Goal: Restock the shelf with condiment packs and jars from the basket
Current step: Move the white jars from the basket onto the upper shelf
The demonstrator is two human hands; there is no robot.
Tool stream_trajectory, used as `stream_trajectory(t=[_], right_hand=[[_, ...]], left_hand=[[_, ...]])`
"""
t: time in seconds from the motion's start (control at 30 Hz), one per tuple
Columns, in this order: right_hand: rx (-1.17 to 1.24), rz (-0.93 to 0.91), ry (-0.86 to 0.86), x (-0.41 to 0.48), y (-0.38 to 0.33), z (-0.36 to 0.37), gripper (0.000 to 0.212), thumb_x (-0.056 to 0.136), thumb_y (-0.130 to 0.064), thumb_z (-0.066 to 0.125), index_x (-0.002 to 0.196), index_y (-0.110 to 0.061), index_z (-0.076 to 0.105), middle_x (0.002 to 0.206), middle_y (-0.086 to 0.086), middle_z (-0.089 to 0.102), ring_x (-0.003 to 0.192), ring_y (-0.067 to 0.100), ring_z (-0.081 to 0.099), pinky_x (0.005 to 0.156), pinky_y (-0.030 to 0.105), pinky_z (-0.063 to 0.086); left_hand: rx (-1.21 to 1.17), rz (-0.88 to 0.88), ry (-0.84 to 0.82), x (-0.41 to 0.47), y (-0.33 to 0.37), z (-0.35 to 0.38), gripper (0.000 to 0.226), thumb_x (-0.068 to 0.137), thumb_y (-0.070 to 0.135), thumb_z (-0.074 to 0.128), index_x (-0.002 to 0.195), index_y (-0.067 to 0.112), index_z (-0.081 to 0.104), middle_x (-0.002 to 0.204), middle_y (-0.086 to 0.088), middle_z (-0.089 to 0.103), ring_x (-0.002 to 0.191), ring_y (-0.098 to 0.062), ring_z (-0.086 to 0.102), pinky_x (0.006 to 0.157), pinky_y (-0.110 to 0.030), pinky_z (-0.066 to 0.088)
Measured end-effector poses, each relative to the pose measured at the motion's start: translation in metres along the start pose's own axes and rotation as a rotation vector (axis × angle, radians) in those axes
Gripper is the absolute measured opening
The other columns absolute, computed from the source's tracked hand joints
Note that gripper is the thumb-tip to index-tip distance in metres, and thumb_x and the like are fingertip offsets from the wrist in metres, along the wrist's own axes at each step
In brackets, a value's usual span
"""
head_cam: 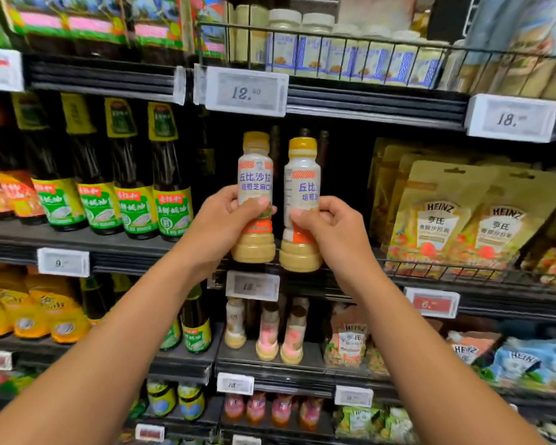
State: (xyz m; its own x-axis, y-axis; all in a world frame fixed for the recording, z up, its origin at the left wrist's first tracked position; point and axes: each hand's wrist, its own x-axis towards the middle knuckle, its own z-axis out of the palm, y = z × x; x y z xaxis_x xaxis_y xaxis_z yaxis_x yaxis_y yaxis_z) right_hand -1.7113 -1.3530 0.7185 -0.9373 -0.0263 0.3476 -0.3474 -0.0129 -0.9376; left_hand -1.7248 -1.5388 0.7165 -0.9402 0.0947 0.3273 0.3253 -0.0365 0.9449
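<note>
Fingers (259, 203) of the left hand (225, 223) curl round one yellow-capped plastic dressing bottle (255, 175) mid-frame; the right hand (334, 232) grips its twin bottle (302, 187), both hands hiding the mid-labels.

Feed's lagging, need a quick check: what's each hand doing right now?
Left hand: grips the left dressing bottle.
Right hand: grips the right dressing bottle.

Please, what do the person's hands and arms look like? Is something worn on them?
The left hand and the right hand are bare: no gloves, rings, watch or bracelet show. Both arms are uncovered up to the frame edge; no sleeve is in view.
</note>
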Motion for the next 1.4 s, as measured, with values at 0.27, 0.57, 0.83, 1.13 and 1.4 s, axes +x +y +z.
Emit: stream_trajectory(t=[0.27, 0.57, 0.83, 1.13, 1.4], right_hand=[[-0.180, 0.000, 0.026, 0.050, 0.007, 0.001, 0.030, 0.070, -0.038, 0.082, 0.094, -0.023, 0.072, 0.090, -0.010, 0.078, 0.084, 0.005, 0.074, 0.070, 0.022, 0.058], [-0.326, 0.029, 0.030, 0.071, 0.039, -0.003, 0.019, 0.077, -0.026, 0.085, 0.089, -0.028, 0.071, 0.087, -0.013, 0.077, 0.083, 0.001, 0.072, 0.076, 0.026, 0.059], [-0.467, 0.050, 0.005, 0.074, 0.049, -0.004, 0.022, 0.075, -0.034, 0.086, 0.090, -0.030, 0.070, 0.089, -0.009, 0.076, 0.081, -0.001, 0.070, 0.070, 0.017, 0.053], [-0.463, 0.090, -0.040, 0.075, 0.054, -0.009, 0.033, 0.076, -0.033, 0.086, 0.101, -0.031, 0.066, 0.094, -0.014, 0.072, 0.082, -0.011, 0.067, 0.065, 0.007, 0.051], [-0.695, 0.250, -0.124, 0.084, 0.055, -0.015, 0.055, 0.061, -0.038, 0.093, 0.107, -0.015, 0.074, 0.092, -0.002, 0.076, 0.087, 0.018, 0.073, 0.079, 0.039, 0.061]], left_hand=[[0.038, -0.029, -0.076, 0.057, -0.008, -0.015, 0.043, 0.089, 0.025, 0.073, 0.128, 0.015, 0.059, 0.116, -0.003, 0.073, 0.107, -0.017, 0.070, 0.096, -0.040, 0.055], [0.215, 0.028, -0.102, 0.074, -0.036, -0.028, 0.040, 0.079, 0.026, 0.081, 0.116, 0.029, 0.066, 0.113, 0.007, 0.073, 0.107, -0.008, 0.068, 0.097, -0.037, 0.054], [0.303, -0.003, -0.095, 0.077, -0.050, -0.030, 0.046, 0.081, 0.018, 0.081, 0.121, 0.024, 0.060, 0.112, 0.006, 0.069, 0.101, -0.005, 0.066, 0.084, -0.020, 0.052], [0.322, -0.056, -0.102, 0.076, -0.050, -0.033, 0.060, 0.079, 0.021, 0.083, 0.131, 0.022, 0.054, 0.111, 0.010, 0.065, 0.100, -0.004, 0.065, 0.074, -0.012, 0.050], [0.618, -0.244, -0.083, 0.072, -0.054, -0.052, 0.064, 0.061, 0.035, 0.094, 0.116, 0.017, 0.066, 0.084, 0.000, 0.073, 0.071, -0.007, 0.068, 0.059, -0.018, 0.048]])
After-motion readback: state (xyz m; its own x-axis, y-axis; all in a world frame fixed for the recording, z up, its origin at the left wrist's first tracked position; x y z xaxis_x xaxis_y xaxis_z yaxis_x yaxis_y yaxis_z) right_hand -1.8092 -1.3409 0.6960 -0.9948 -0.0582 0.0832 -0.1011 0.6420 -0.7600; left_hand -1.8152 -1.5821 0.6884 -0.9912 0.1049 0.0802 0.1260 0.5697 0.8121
